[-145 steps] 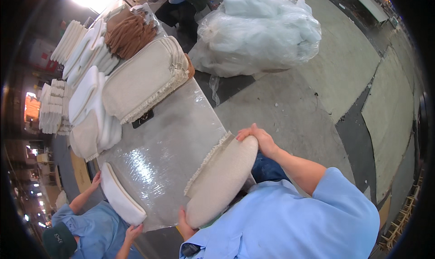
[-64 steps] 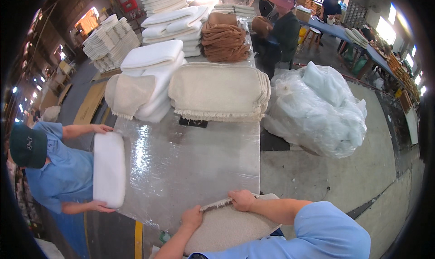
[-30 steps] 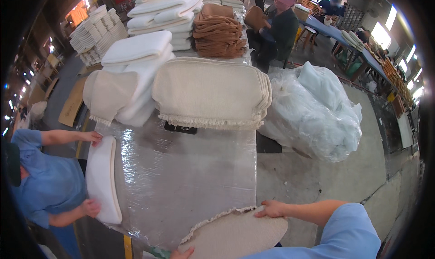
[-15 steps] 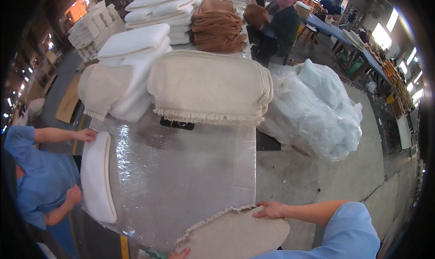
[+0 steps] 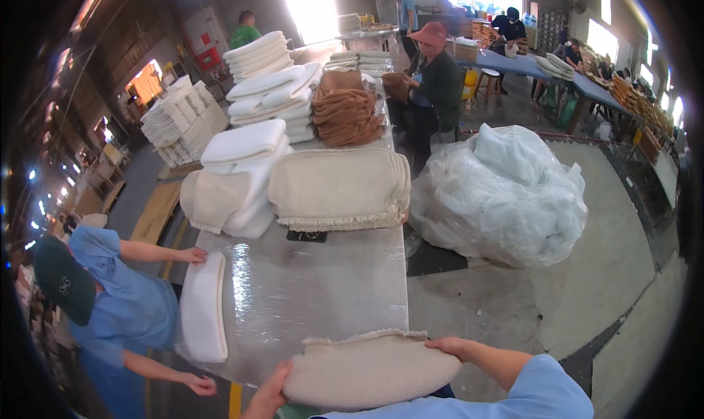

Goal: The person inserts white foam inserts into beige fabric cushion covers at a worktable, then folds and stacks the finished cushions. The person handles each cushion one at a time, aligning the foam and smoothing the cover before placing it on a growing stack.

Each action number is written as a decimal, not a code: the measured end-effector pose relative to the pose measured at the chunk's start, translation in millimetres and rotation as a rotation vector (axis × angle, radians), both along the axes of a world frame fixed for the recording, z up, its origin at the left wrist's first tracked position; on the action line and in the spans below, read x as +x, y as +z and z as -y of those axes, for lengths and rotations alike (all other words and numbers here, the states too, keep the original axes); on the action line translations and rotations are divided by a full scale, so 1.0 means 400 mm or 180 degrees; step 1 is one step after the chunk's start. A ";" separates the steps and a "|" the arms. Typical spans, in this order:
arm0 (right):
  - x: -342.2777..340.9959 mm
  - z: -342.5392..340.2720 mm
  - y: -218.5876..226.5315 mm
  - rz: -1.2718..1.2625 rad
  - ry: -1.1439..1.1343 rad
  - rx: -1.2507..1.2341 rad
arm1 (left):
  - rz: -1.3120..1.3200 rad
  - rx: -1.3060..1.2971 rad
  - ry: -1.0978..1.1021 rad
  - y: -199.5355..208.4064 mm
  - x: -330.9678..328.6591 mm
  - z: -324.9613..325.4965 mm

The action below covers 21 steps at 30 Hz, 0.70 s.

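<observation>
A beige fabric cover (image 5: 370, 371) with a ragged, fringed edge spans between my two hands at the near edge of the table. My left hand (image 5: 271, 388) grips its left end, fingers tucked at the cloth. At its right end my right hand (image 5: 449, 345) pinches the upper corner. The fringed side faces away from me, and the cloth's lower side bows toward my body. Farther up the table lies a stack of similar beige covers (image 5: 337, 188) with fringed edges, on top of a small dark object (image 5: 306, 236) that is mostly hidden.
Shiny plastic film covers the table (image 5: 315, 287). At its left a co-worker in blue (image 5: 139, 301) stands by a folded white pad (image 5: 205, 309). White pads (image 5: 246, 151) and brown covers (image 5: 348, 111) are stacked beyond. A big plastic-wrapped bundle (image 5: 506, 199) sits right; another person (image 5: 436, 89) is behind.
The beige cover has come nearer my body and its left end is raised, with my left hand now fully in view. The co-worker's lower hand has left the white pad's side. My view has tilted up.
</observation>
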State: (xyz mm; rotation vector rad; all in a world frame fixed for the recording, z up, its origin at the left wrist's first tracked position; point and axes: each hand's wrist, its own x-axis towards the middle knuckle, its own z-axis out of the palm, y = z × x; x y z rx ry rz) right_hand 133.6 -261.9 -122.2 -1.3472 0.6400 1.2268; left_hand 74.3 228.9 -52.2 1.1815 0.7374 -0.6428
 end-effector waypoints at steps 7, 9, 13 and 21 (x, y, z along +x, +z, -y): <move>-0.121 -0.013 -0.027 -0.0463 -0.1178 0.1141 | 0.1681 0.0498 0.1611 0.031 0.197 0.129; -0.140 0.005 -0.023 -0.0418 -0.1399 0.1262 | 0.1924 0.0469 0.1493 0.084 0.296 0.208; -0.145 -0.024 0.003 -0.0457 -0.1634 0.1968 | 0.2056 0.0309 0.1342 0.150 0.456 0.241; -0.172 -0.106 -0.077 -0.0930 -0.2285 0.1874 | 0.2326 0.0073 0.0996 0.001 0.657 0.320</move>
